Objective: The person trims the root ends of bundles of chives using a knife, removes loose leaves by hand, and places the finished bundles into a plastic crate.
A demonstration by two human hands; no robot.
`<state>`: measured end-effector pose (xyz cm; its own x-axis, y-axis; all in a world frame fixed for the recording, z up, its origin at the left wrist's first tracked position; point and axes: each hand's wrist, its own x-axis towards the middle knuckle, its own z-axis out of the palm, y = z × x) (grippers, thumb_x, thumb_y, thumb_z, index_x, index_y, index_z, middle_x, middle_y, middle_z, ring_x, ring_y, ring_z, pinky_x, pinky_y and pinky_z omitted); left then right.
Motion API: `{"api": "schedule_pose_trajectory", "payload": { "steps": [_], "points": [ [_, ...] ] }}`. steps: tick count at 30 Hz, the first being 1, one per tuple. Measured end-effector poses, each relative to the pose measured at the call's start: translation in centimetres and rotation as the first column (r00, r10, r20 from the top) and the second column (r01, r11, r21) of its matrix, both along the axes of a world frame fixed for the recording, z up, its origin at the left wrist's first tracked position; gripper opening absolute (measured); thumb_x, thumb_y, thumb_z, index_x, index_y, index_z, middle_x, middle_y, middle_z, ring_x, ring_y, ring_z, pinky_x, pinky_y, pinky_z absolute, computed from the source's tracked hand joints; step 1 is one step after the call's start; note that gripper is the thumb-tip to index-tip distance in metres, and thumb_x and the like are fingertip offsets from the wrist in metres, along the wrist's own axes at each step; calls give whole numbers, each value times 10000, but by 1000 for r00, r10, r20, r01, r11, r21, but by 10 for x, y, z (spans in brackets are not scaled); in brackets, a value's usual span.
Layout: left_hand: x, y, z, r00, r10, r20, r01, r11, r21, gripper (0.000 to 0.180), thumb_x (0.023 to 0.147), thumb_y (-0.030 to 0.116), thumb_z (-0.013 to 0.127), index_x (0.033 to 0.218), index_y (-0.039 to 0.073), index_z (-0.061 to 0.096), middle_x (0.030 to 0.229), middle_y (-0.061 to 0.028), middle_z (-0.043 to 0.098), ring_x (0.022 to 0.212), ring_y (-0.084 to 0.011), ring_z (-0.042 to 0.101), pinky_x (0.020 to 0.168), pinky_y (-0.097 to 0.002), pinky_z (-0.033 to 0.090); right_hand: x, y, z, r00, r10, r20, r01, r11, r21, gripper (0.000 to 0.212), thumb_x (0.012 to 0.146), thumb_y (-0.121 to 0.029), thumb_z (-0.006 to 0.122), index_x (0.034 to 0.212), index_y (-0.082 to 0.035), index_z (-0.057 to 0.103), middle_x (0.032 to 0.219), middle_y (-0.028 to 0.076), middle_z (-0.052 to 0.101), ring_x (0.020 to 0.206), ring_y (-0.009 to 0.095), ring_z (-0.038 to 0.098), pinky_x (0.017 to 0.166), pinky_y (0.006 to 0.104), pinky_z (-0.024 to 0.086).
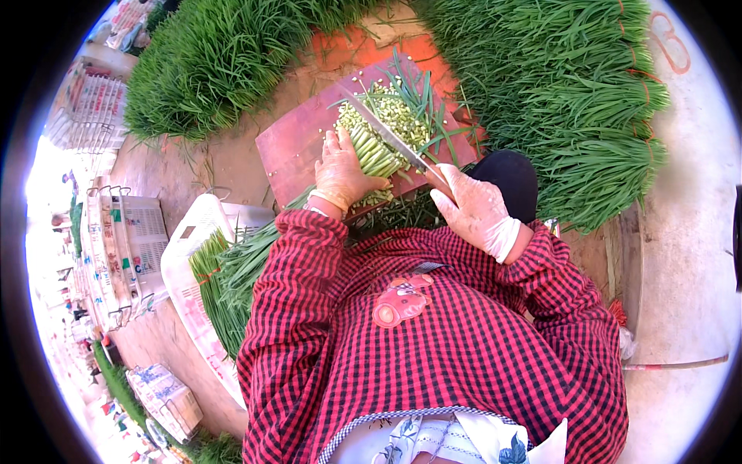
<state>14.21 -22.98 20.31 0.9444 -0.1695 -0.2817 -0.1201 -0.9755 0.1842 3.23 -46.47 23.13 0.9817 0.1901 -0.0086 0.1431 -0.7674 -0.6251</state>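
My left hand [340,174], in a thin glove, is closed over the stem end of a bundle of chives [377,155]. The bundle's pale cut ends face away from me, and its green leaves trail back under my left sleeve. In my gloved right hand [475,213] is a knife [386,133], gripped by its wooden handle. Its long blade slants up to the left, over or against the cut ends; I cannot tell whether it touches them. Beneath lies a reddish board [290,143], strewn with chopped stem pieces [406,112] and loose leaves.
Large heaps of chives rise at the far left [220,66] and the right [564,100], the right one in tied bunches. A white plastic basket [179,259] with more chives stands beside my left arm. Stacked crates [139,240] are farther left; a pale wall [680,263] borders the right.
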Motion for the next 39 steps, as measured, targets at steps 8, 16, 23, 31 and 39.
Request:
{"api": "schedule_pose_trajectory", "payload": {
  "steps": [8,16,23,31,39],
  "points": [
    [8,-3,4,992,23,-121,-25,999,-20,1257,542,501,898,1490,-47,281,1411,-271,500,1210,-375,599,960,-432,524,-4,1,-16,991,75,-109,-85,992,-89,415,992,-333,537,1221,6,468,920,225,678,841,404,671,724,491,527],
    [0,-5,-2,999,-11,-34,11,1000,13,919,606,530,832,1288,-6,530,1135,-186,667,1075,-352,657,879,-450,545,23,7,19,891,105,-442,-221,950,-220,367,1004,-319,522,1153,5,434,951,241,689,851,426,678,717,527,526],
    [5,-12,-4,999,7,-32,-6,1000,22,797,615,492,818,1210,23,571,1122,-178,668,1042,-348,668,868,-445,551,69,38,-45,915,125,-383,-201,966,-165,329,985,-285,507,1122,14,489,946,255,695,938,429,675,827,529,508],
    [1,-5,-4,995,89,-54,-92,995,-46,829,619,470,808,1283,44,555,1168,-183,662,1066,-358,663,902,-453,537,95,51,-43,883,117,-455,-210,965,-159,382,977,-334,514,1154,3,543,1035,255,691,1004,414,669,873,507,510],
    [-1,1,8,996,47,-71,-55,992,-113,911,640,488,796,1385,55,501,1261,-198,632,1160,-360,621,968,-439,495,69,56,-86,927,-12,-375,-40,991,-131,377,961,-354,537,1166,-39,566,1038,205,711,994,386,683,879,494,506]
  ]
}}
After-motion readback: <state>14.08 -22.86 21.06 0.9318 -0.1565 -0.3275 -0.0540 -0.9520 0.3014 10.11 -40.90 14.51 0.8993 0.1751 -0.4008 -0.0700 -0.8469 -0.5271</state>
